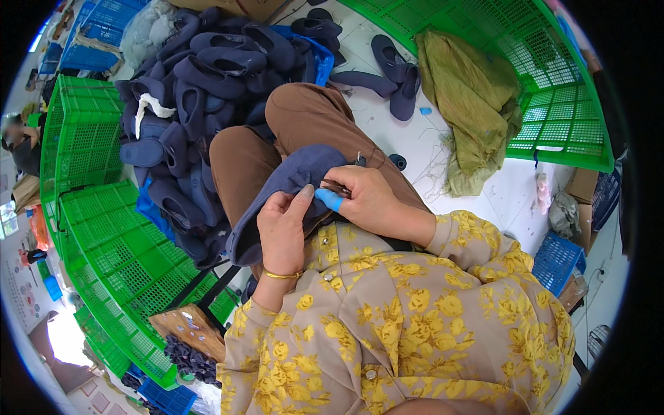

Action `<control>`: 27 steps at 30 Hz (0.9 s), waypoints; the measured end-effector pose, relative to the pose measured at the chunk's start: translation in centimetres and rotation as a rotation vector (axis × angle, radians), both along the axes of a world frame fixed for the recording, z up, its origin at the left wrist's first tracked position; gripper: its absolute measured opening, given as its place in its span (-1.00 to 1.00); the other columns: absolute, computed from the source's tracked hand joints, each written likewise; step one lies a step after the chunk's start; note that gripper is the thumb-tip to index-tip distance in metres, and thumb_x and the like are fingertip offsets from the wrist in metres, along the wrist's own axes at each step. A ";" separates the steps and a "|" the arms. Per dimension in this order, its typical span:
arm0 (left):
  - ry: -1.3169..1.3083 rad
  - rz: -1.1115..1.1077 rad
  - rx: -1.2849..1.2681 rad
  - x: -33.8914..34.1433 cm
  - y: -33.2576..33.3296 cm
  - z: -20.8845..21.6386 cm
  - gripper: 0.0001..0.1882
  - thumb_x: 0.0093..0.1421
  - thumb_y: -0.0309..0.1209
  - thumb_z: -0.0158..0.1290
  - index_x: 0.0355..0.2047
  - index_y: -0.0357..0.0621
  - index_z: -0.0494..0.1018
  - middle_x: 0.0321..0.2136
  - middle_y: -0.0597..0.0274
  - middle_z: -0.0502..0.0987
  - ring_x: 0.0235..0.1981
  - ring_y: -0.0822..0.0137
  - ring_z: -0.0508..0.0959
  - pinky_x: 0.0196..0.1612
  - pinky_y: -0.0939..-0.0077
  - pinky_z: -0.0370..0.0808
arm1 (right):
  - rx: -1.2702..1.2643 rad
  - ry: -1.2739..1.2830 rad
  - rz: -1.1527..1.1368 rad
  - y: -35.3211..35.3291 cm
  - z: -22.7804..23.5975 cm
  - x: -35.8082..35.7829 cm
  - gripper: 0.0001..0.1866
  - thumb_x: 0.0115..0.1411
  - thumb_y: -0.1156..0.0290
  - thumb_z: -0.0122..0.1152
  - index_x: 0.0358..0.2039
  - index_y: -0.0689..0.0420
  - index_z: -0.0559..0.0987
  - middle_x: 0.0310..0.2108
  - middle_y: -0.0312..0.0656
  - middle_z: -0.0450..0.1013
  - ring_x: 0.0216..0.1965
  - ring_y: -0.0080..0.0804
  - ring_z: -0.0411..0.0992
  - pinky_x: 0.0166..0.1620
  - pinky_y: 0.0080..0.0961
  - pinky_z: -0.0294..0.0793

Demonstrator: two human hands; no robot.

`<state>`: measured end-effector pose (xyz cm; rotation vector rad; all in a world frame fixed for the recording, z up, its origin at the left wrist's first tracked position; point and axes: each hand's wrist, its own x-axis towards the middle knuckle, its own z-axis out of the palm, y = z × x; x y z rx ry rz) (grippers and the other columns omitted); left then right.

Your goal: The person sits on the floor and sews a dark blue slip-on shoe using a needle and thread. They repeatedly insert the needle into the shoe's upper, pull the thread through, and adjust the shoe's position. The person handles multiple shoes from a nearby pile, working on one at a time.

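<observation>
I see left hand (281, 228) pinching low navy-blue fabric shoe (294, 173), right hand (370, 202) clasping small dark metal tool (337, 187). Shoe likely light, soft; I'd hold rim.

The right hand (368, 199) partly hid a slim, dark metal tool (337, 187); the top edge cropped a green plastic mesh crate (487, 19).

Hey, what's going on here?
A seated person has a navy shoe across their lap. The left hand pinches its edge, while the right hand, with a blue covering on one digit, holds a small dark tool close to it; its exact kind is hard to tell. A big heap of similar shoes lies beyond the knees.
</observation>
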<state>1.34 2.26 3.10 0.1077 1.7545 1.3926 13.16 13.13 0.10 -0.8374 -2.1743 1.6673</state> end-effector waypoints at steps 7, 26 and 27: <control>-0.117 -0.006 0.078 -1.2 -1.7 0.1 -0.87 0.19 -0.42 0.17 -0.45 -0.20 0.50 -0.54 0.48 0.43 -0.53 0.66 0.25 -0.44 0.72 0.17 | -0.585 0.535 0.089 1.6 10.6 5.0 -0.76 0.14 0.39 0.33 -0.19 0.14 0.54 -0.40 -0.30 0.49 -0.45 -0.49 0.39 -0.35 -0.51 0.39; -0.372 0.171 0.475 -1.9 -4.2 1.7 -0.68 0.24 -0.56 0.04 0.00 -0.41 0.44 -0.04 0.11 0.55 -0.02 0.36 0.52 0.13 0.50 0.39 | -0.557 1.316 1.010 2.2 15.1 3.5 -0.69 0.28 0.43 0.18 0.02 0.20 0.55 -0.42 -0.06 0.41 -0.62 -0.38 0.27 -0.58 -0.47 0.20; -0.373 0.185 0.491 -1.8 -3.9 2.3 -0.69 0.25 -0.55 0.04 -0.01 -0.40 0.44 -0.06 0.11 0.55 -0.04 0.37 0.52 0.11 0.51 0.40 | -0.588 1.303 0.984 1.9 15.1 3.6 -0.69 0.29 0.40 0.17 0.02 0.20 0.55 -0.41 -0.06 0.41 -0.61 -0.37 0.28 -0.58 -0.46 0.21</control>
